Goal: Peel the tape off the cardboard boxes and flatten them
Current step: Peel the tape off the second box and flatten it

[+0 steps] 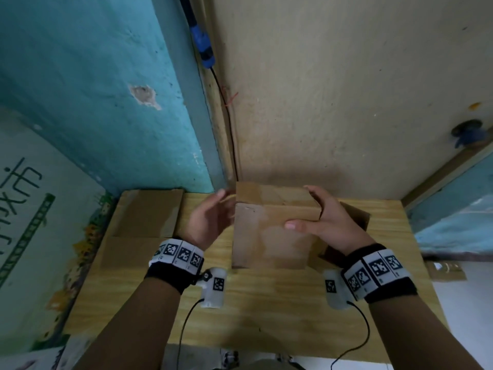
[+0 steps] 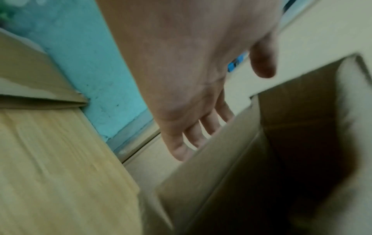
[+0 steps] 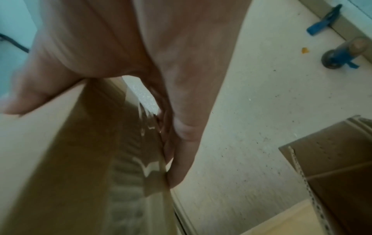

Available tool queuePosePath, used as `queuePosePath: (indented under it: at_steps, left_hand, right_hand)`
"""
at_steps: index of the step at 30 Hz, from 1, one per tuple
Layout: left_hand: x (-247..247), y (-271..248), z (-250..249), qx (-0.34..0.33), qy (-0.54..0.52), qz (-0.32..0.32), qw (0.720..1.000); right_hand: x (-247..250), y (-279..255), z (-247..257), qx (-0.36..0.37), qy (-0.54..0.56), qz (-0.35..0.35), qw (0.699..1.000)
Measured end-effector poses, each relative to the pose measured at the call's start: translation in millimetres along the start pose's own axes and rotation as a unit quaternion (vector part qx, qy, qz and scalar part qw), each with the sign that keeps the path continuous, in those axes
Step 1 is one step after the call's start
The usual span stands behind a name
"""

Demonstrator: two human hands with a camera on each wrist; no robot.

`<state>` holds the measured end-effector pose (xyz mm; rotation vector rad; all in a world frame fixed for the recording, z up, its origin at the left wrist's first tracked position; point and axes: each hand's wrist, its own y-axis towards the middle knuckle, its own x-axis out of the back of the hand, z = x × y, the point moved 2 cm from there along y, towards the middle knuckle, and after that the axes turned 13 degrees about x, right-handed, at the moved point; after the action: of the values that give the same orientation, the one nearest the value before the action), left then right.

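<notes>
A brown cardboard box (image 1: pixel 269 236) stands on the wooden table (image 1: pixel 266 303), and glossy clear tape (image 3: pixel 149 165) runs along its edge. My right hand (image 1: pixel 306 209) grips the box's top right corner, thumb on the near face and fingers curled over the far side. My left hand (image 1: pixel 216 209) is open beside the box's left side with its fingers straight. In the left wrist view the left hand's fingertips (image 2: pixel 181 152) pass behind a box (image 2: pixel 221 159) edge. I cannot tell whether they touch it.
Flattened cardboard (image 1: pixel 144 222) lies on the table's left part by the teal wall. Another open box (image 1: pixel 357 214) sits behind my right hand. A beige wall with a dark cable (image 1: pixel 229 124) rises just behind the table.
</notes>
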<state>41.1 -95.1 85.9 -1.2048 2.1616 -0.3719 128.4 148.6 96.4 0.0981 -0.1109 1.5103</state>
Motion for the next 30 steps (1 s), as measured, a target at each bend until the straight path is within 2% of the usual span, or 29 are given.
queuePosePath:
  at_steps: [1,2,4,6,7,9,13,18,30]
  left_hand:
    - [7,-2,-4,-0.028,0.041,0.0,0.999]
    - [9,-5,-9,-0.07,0.131,-0.021,0.989]
    - [8,-7,-15,-0.139,0.334,-0.043,0.931]
    - [0,-7,-18,-0.166,0.477,-0.06,0.861]
    - [-2,-5,-17,-0.161,0.487,-0.052,0.857]
    - [-5,-5,-17,-0.16,0.471,-0.035,0.867]
    - [-3,-12,-13,-0.201,0.467,-0.023,0.861]
    - [-9,-21,-6,-0.234,0.468,-0.031,0.852]
    - [-18,-31,1,-0.253,0.472,-0.043,0.843]
  right_hand:
    - [-1,-1,0,0.005,-0.013,0.002,1.0]
    - [-3,-1,-1,0.009,-0.024,0.006,1.0]
    - [-8,-2,-3,0.024,-0.044,0.02,0.999]
    - [-14,-2,-4,0.048,-0.062,0.036,0.996]
    - [-16,-3,-5,0.055,-0.067,0.04,0.995]
    - [-18,-5,-6,0.062,-0.059,0.046,0.995]
    - [-23,-12,1,0.065,-0.032,0.074,0.995]
    - [-24,-18,10,0.082,-0.085,0.072,0.99]
    - [-24,-24,20,0.106,-0.194,0.086,0.971]
